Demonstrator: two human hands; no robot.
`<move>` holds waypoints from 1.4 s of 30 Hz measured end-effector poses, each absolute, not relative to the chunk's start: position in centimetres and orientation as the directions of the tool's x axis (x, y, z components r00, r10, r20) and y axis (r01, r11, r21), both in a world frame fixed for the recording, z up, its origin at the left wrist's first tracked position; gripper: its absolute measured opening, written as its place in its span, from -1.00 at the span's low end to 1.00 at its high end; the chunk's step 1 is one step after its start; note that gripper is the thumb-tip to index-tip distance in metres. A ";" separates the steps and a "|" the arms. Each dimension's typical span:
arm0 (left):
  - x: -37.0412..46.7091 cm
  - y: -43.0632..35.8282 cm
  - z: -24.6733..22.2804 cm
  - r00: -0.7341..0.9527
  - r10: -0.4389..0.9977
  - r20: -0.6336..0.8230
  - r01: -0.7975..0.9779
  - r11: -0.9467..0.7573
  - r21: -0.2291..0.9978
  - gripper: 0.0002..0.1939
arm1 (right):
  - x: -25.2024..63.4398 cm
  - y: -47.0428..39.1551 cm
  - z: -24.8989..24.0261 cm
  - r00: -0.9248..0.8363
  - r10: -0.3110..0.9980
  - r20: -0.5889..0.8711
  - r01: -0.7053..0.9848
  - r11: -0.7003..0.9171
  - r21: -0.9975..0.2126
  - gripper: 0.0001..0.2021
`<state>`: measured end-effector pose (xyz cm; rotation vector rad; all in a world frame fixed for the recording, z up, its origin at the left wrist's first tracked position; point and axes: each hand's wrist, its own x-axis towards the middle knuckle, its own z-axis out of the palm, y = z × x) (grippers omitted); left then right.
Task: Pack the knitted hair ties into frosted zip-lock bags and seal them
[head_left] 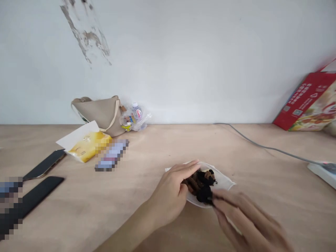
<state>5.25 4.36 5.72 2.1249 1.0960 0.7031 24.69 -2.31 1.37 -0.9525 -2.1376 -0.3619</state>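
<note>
A white, thin-looking sheet or pouch (224, 181) lies on the table in front of me, with a heap of dark brown and black dried pieces (195, 182) on it. My left hand (173, 187) curves over the left side of the heap, fingers stretched and thumb apart. From the right, my right hand (244, 213), blurred by motion, pinches a black dried piece (204, 194) at the near edge of the sheet. The left palm hides part of the heap.
At the left lie a yellow tissue pack (90, 145) and several phones, including a dark phone (46, 164). A beige bag (98, 112) and a plastic bag with a bottle (137, 113) rest against the wall. Right: a red box (301, 101), grey cable (258, 144) and white power strip (321, 173).
</note>
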 end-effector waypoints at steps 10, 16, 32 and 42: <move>4.5 4.2 7.1 0.477 0.879 0.011 0.446 -0.252 0.859 -0.23 | 30.3 -1.2 1.5 -0.457 0.643 0.614 0.743 0.656 -0.134 -0.78; 2.5 3.5 6.7 0.362 0.931 0.049 0.394 -0.200 0.897 -0.59 | 30.0 -1.0 1.0 -0.283 0.717 0.637 0.653 0.631 -0.419 -0.86; 2.9 3.8 4.9 0.013 0.967 0.254 0.401 -0.238 0.885 -0.85 | 31.5 0.2 2.1 0.227 0.814 0.535 0.625 0.300 -0.721 -0.83; 4.6 2.6 4.4 -0.019 0.984 0.179 0.396 -0.157 0.905 -0.86 | 22.0 -4.0 -2.3 -0.465 0.617 0.634 0.736 0.668 -0.110 -0.75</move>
